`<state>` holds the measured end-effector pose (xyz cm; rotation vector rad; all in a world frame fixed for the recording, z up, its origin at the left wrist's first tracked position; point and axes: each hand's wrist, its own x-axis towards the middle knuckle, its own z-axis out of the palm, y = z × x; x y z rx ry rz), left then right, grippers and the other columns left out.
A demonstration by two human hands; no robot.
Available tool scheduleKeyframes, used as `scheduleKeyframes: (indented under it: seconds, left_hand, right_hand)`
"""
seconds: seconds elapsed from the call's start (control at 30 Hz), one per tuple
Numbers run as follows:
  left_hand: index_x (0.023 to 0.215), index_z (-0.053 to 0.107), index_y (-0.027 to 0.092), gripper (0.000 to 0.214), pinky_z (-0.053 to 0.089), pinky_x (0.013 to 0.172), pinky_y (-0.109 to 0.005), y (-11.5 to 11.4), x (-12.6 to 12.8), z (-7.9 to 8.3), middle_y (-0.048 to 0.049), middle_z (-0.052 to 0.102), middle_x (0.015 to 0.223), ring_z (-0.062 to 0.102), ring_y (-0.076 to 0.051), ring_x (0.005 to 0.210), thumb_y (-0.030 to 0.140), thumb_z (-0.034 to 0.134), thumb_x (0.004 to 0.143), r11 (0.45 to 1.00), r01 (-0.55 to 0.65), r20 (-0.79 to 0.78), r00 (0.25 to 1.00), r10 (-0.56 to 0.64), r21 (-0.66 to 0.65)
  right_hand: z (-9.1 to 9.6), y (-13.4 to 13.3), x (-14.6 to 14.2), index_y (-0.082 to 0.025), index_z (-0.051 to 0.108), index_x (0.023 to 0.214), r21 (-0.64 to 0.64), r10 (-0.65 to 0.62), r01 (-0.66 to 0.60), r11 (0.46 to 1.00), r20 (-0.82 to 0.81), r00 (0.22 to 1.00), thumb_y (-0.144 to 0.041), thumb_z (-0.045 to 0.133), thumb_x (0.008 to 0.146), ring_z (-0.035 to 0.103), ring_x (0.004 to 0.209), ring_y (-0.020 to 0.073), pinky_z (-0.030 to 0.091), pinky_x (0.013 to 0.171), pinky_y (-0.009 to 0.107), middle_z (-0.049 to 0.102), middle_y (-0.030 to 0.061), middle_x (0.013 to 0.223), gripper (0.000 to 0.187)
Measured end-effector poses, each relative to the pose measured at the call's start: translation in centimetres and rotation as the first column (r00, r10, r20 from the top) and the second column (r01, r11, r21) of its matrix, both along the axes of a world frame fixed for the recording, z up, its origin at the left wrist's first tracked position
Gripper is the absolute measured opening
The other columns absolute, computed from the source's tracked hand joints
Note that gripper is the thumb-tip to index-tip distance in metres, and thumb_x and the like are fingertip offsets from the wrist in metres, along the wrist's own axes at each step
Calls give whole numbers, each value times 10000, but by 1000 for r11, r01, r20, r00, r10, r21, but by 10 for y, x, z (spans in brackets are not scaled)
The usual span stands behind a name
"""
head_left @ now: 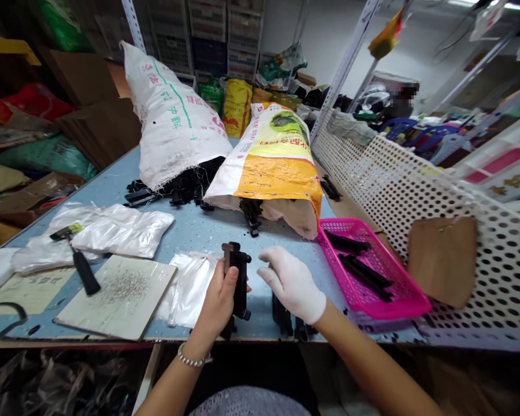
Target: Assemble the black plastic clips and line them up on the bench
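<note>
My bare left hand is wrapped around a black plastic part, holding it upright above the blue table's front edge. My right hand, in a white glove, hovers just right of the part with its fingers curled toward it; nothing shows in them. Under the right hand, a few more black parts lie at the table edge. A pink basket holding several long black parts sits to the right.
Two big woven sacks, one white and one yellow-and-white, lie open at the back, spilling black parts. On the left are clear plastic bags, a hammer and a board. A white perforated panel walls off the right side.
</note>
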<state>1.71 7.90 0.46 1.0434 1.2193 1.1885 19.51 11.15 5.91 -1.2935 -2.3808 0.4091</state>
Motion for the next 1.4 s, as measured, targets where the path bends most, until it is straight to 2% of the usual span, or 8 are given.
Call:
scheduleKeyframes:
  seconds: [0.17,0.3,0.47,0.63,0.83,0.97,1.17,1.4]
  left_hand:
    - [1223,448,214,450,504,616,-303,-20,2,17,-18,584,845,657,-195,726,570,306,987,997,56,-230,972,-43,49]
    - [1307,436,191,474,499,694,-344,-25,5,13,-56,643,899,662,-205,720,532,336,994,991,56,-368,930,-9,119]
    - [1192,508,192,467,493,614,-301,-12,3,9,-21,624,797,650,-196,673,579,376,968,994,-7,-279,959,37,107]
    - [918,518,198,498,483,499,-241,5,-2,7,-8,607,729,634,-154,577,648,308,952,993,-118,-129,985,119,18]
    - [1113,456,211,475,468,427,-247,18,7,-36,31,593,712,613,-157,487,642,421,915,991,-93,-13,996,93,-92]
    - [979,560,163,440,556,706,-370,30,28,-76,-66,662,824,671,-233,778,584,449,917,987,-151,-163,976,141,-47]
    - [1324,501,160,434,288,1158,-498,23,81,-103,-168,488,1410,406,-292,1368,332,478,926,986,-124,-288,946,151,111]
    - [1513,242,199,698,322,1157,-454,49,37,-80,-180,359,1535,379,-278,1417,453,524,927,984,-166,22,986,165,68]
  right_hand:
    - [1,13,-7,-183,567,873,13,117,-124,992,245,962,-405,348,1016,578,743,194,375,659,284,606,70,824,342]
    - [-3,9,-10,-201,473,718,-154,160,-160,975,-11,987,-392,373,973,497,608,149,348,609,267,520,12,656,334]
    - [-11,4,-15,-228,383,675,-637,-66,-239,733,-416,907,-432,187,1006,360,408,106,327,455,234,365,-64,499,436]
    - [-26,-23,-18,-180,606,848,-255,316,-292,922,58,947,-492,459,966,616,677,186,435,621,276,652,62,748,364]
    - [-50,-16,-10,-166,669,848,-254,459,-390,885,343,819,-526,427,979,658,657,226,438,606,296,704,105,751,453]
    - [-42,61,-10,-240,676,963,-353,105,-6,936,263,959,-567,460,955,677,906,218,455,775,274,728,49,952,392]
    - [-47,173,-41,-55,511,1263,-249,-343,421,872,302,889,-478,429,973,605,1127,330,438,897,388,618,274,1219,520]
    - [-58,129,-45,-142,519,1251,-312,-311,348,884,162,936,-400,432,955,633,1069,265,472,855,323,656,158,1162,402]
